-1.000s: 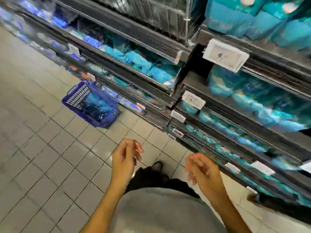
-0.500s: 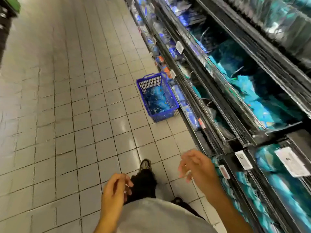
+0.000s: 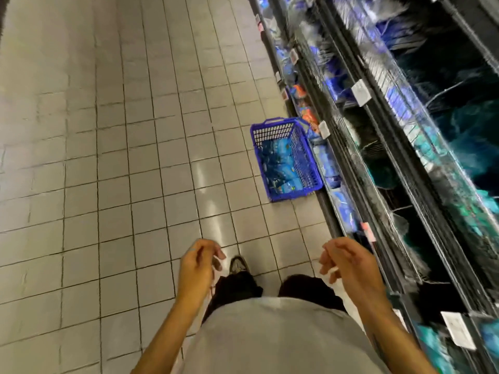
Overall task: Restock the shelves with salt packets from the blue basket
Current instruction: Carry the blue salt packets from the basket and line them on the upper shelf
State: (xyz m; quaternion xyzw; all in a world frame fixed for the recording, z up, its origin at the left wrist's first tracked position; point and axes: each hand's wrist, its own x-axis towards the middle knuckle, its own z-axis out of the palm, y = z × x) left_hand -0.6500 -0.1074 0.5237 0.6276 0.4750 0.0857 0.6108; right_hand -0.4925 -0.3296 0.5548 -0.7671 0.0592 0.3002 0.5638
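Note:
The blue basket (image 3: pixel 274 133) stands on the tiled floor ahead of me, its right side against the bottom shelf. Blue salt packets (image 3: pixel 279 168) lie inside it. Dark shelves (image 3: pixel 383 147) run along the right, holding blue and teal packets that are blurred. My left hand (image 3: pixel 198 267) hangs in front of my body, fingers loosely curled and apart, holding nothing. My right hand (image 3: pixel 348 263) is at the same height near the lower shelves, fingers loosely curled, also holding nothing. Both hands are well short of the basket.
Grey floor tiles (image 3: pixel 121 157) fill the aisle to the left and ahead. White price tags (image 3: pixel 361 92) stick out from the shelf edges. One shoe (image 3: pixel 237 264) shows below my hands. Orange packets (image 3: pixel 306 109) sit on the bottom shelf behind the basket.
My view has swung from facing the shelves to looking along the aisle. The basket now lies straight ahead. Both hands stay low with nothing in them.

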